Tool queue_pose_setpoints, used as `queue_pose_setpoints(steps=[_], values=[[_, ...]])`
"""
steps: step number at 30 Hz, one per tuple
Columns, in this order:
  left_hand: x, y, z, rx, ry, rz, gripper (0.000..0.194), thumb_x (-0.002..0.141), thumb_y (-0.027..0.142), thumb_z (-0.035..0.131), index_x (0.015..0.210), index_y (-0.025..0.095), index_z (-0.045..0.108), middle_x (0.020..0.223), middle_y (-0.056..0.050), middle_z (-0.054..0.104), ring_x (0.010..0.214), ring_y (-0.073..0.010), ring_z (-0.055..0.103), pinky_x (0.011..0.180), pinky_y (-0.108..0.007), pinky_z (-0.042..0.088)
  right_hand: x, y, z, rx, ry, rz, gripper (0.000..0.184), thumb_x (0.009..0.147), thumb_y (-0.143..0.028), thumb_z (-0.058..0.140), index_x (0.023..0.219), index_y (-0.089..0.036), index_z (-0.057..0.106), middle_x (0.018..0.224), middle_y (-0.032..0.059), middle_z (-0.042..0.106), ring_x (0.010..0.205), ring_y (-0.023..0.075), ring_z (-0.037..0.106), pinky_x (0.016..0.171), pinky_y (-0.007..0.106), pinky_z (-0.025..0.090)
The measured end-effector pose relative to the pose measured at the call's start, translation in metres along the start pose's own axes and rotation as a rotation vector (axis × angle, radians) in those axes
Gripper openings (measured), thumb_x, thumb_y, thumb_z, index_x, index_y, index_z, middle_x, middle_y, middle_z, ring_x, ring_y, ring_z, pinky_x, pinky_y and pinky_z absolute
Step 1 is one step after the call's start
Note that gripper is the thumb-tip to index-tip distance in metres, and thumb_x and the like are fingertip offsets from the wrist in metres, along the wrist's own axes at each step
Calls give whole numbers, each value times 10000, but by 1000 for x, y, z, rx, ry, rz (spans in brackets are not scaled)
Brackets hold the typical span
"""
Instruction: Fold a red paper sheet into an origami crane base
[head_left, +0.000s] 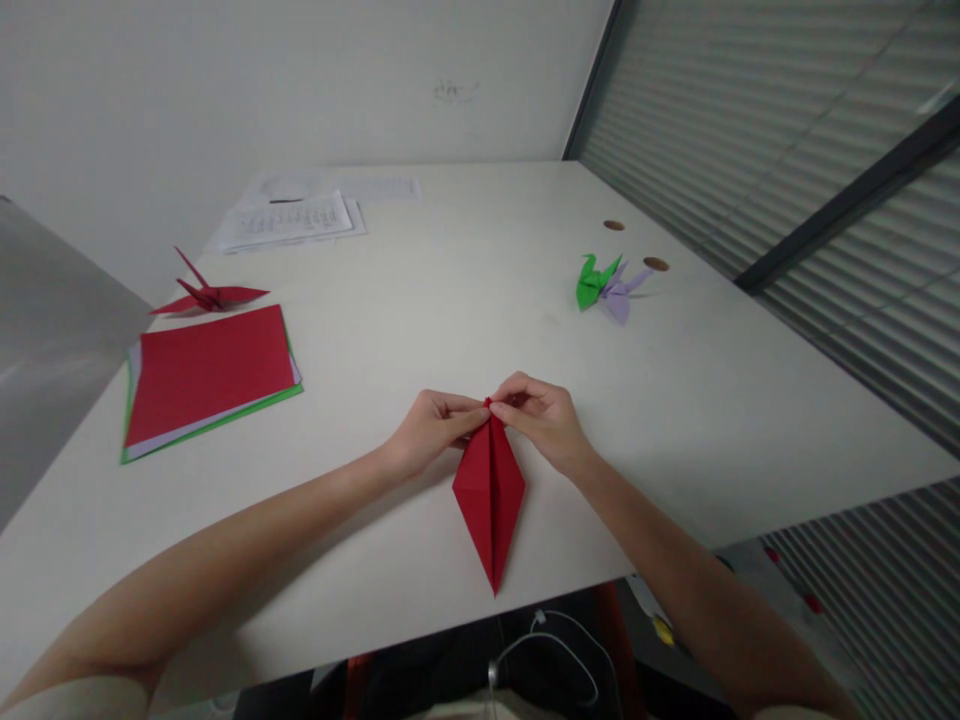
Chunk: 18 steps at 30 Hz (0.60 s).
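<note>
A red folded paper, shaped like a long kite with a slit down its middle, points its lower tip toward the table's front edge. My left hand pinches its top end from the left. From the right, my right hand pinches the same end, thumb against thumb near the tip. Both hands are closed on the paper, and the fingers behind it are partly hidden.
To the left lies a stack of red, lilac and green paper sheets, with a red paper crane behind it. Green and lilac paper cranes stand at the right. Printed papers lie at the back left of the white table.
</note>
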<state>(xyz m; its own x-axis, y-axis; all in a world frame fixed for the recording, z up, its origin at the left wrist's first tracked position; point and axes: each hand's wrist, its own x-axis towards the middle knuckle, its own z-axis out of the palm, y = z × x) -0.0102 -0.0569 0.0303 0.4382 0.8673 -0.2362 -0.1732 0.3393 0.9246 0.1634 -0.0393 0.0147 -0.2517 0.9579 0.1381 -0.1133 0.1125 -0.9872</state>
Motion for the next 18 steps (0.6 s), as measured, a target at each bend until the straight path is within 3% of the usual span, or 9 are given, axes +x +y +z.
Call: queue_pose_setpoints(steps=[2,6,9,11,13,16,18], values=[[1,-2,0,37,9,4,404,744,457,753,920,93,761,775,-90,733,641,-144,634,656,-283,510,1,-1,0,-35,0,-21,179,685,-356,796,717,-214,691,715,0,630,690,137,555,660,294,451],[5,-7,-2,161,35,76,423,772,467,716,963,90,743,835,-96,729,717,-170,643,692,-300,510,2,2,-2,-20,-17,72,205,678,-371,793,708,-204,679,689,-4,633,665,132,555,643,288,446],[9,-10,-6,362,227,257,383,763,374,733,1074,154,700,1031,-100,693,830,-169,637,718,-288,509,3,5,-4,-29,28,108,220,675,-375,787,722,-193,674,695,-9,635,661,120,552,651,275,446],[12,-11,-10,547,327,377,309,762,332,728,1032,184,703,1061,-89,658,841,-156,615,696,-270,494,4,9,-3,-45,65,106,229,685,-384,775,750,-191,668,696,-13,631,650,113,544,635,266,440],[16,-14,-15,637,284,383,234,788,335,697,958,175,709,953,-72,658,771,-143,598,648,-258,475,7,14,-3,-68,77,94,245,697,-401,759,770,-191,657,700,-13,632,642,113,544,623,263,443],[21,-21,-24,513,60,240,265,802,324,675,993,141,671,754,-32,656,647,-129,588,606,-255,472,11,19,-5,-138,52,78,259,728,-429,720,782,-190,637,716,-1,641,651,125,569,626,275,465],[24,-28,-29,524,90,236,258,798,284,675,1006,136,648,709,-11,634,626,-123,584,601,-248,470,8,18,-8,-252,37,66,236,765,-412,687,829,-190,637,740,11,647,677,140,592,640,288,484]])
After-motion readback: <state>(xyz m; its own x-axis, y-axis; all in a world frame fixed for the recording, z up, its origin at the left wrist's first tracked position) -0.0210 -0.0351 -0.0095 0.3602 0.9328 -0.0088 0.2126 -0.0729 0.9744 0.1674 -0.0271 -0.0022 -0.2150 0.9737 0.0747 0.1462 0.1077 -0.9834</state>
